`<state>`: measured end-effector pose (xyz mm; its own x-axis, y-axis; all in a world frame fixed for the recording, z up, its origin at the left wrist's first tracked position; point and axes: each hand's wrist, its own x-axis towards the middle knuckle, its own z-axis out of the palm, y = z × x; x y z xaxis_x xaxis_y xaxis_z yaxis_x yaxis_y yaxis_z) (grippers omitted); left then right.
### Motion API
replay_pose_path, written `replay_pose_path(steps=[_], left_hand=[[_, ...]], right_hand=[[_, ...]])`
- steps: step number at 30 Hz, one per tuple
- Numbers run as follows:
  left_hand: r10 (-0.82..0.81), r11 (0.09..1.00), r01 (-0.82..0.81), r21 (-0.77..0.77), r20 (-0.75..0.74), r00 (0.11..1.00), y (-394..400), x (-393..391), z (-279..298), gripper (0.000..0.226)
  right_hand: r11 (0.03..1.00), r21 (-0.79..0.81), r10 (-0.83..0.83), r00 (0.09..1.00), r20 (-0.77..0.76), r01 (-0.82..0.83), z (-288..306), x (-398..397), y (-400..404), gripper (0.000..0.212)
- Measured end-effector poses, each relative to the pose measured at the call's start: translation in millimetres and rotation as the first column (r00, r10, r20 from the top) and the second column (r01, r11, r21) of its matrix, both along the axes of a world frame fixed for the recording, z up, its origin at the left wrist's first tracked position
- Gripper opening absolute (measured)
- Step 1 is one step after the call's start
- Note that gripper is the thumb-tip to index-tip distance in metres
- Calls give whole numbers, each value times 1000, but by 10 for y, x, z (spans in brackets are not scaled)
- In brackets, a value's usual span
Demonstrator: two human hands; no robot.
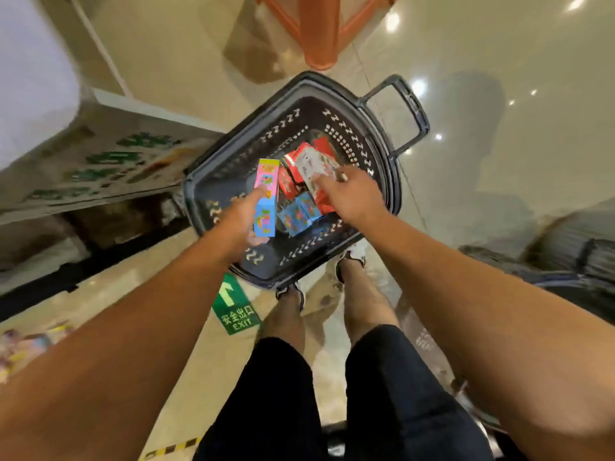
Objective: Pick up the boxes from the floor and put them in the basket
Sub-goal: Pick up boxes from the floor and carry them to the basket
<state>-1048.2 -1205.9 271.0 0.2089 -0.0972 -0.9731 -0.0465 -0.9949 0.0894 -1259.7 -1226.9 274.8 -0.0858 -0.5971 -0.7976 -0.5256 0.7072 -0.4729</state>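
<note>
Several boxes (299, 207) were already laid in the basket (382, 151) at frame centre, while a pink-blue box (266, 197) was gripped by the left hand (241, 217) and a red-white box (307, 168) was pinched by the right hand (349, 194) above it

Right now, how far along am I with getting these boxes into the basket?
Well along. Several red and blue boxes already lie in the dark basket. In hand: your left hand holds a pink and blue box over the basket, and your right hand holds a red and white box there. Both remain to be let go. No loose boxes show on the visible floor.
</note>
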Motion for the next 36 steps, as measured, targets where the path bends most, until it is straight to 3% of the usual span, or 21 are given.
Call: replay_pose_path(steps=[3,6,10,13,16,19,22,27,31,36], left_hand=[[115,993,-115,2,-50,992,-312,-217,-462,38],[110,993,-107,40,-88,990,-599,-326,-837,51],[111,991,-105,80,-80,991,-825,-378,-1339,62],[146,985,-134,113,-103,984,-893,-455,-1630,62],[56,994,-42,104,-140,989,-925,-571,-1827,79],[-21,997,33,68,-174,985,-922,-644,-1873,73],[-52,997,60,43,-163,985,-894,-648,-1799,60],[-67,997,70,30,-85,994,-763,-596,-1358,50],[-65,998,65,-16,-24,998,-421,-420,-799,60],[-123,990,117,-83,-62,990,260,-75,171,45]], right_hand=[[997,10,81,993,-88,-81,-511,-21,-441,57],[992,54,115,987,-108,-110,-953,18,-747,57],[923,74,386,904,-182,-379,-1384,62,-947,47],[879,110,475,871,-121,-464,-1604,145,-1001,49],[914,233,326,943,62,-331,-1798,208,-1004,63],[939,274,182,977,112,-206,-1953,142,-966,67],[946,307,67,989,135,-106,-1924,25,-883,66],[952,301,15,990,144,-58,-1491,-128,-674,56],[970,243,10,998,55,-23,-958,-312,-365,58],[977,180,124,992,-32,-117,-171,-552,144,52]])
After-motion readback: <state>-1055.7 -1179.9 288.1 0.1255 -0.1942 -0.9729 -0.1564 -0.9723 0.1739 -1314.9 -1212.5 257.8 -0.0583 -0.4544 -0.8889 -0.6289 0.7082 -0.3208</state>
